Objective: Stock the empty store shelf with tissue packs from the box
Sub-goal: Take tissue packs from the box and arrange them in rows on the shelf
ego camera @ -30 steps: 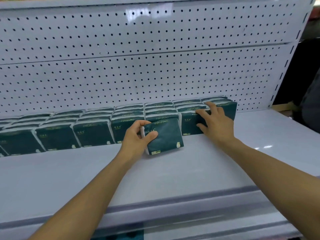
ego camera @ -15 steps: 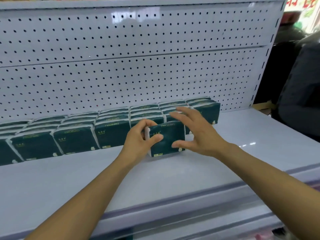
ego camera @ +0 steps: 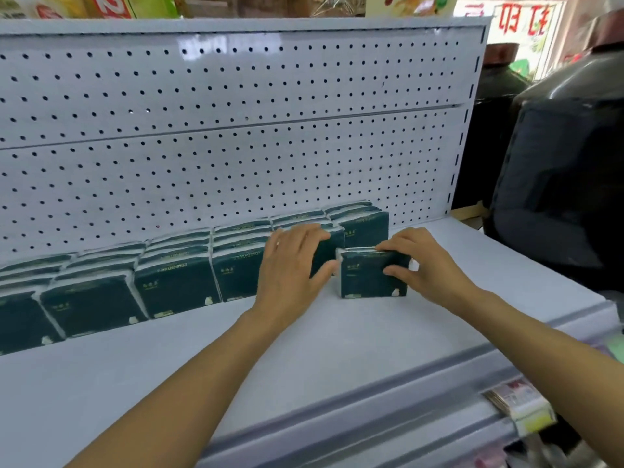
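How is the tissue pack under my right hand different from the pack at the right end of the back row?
The held pack stands alone, forward on the shelf; the end pack sits in the row by the pegboard. The right hand grips the held pack; nothing touches the end pack. Both are dark green and upright.

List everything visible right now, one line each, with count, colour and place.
dark green plastic-wrapped tissue pack: one, upright on the shelf, in front of the row's right end
row of dark green tissue packs: many, stacked along the back panel
white metal shelf: one, bare front part
white perforated back panel: one, behind the row
dark bulky object: one, right of the shelf
left hand: flat on the row
right hand: grips the front pack
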The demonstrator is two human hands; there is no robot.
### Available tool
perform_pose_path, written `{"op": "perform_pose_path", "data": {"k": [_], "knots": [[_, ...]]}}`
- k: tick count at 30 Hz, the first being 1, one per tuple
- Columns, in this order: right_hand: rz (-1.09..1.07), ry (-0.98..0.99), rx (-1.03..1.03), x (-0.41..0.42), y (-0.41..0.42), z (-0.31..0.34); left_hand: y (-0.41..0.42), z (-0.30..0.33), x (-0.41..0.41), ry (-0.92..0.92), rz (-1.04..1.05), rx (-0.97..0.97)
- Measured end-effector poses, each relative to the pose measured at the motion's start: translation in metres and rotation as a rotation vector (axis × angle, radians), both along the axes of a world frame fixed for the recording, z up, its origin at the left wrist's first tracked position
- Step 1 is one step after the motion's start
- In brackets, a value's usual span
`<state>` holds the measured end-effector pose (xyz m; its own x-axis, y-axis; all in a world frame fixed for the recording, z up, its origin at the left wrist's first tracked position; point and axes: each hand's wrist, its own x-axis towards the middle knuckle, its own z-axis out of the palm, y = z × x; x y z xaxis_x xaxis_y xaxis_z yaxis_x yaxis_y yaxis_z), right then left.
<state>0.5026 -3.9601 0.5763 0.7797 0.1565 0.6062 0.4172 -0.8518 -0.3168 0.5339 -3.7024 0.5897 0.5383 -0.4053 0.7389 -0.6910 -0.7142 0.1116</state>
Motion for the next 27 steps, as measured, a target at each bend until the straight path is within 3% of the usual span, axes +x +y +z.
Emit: {"op": "perform_pose_path", "data": {"k": [5,8,18,27], "knots": [[-0.168,0.003,-0.014,0.020,-0.028,0.000,0.002,-0.002,0.031,0.019,0.323,0.517],[-0.189,0.023,-0.002,0.036,-0.023,-0.002,0.002,-0.002,0.039,0.001,0.393,0.657],[-0.217,0.036,-0.060,0.071,-0.003,-0.018,0.003,-0.009,0.047,0.017,0.406,0.677],[-0.101,0.050,-0.195,0.086,-0.005,-0.016,0.003,-0.011,0.049,-0.009,0.383,0.653]]}}
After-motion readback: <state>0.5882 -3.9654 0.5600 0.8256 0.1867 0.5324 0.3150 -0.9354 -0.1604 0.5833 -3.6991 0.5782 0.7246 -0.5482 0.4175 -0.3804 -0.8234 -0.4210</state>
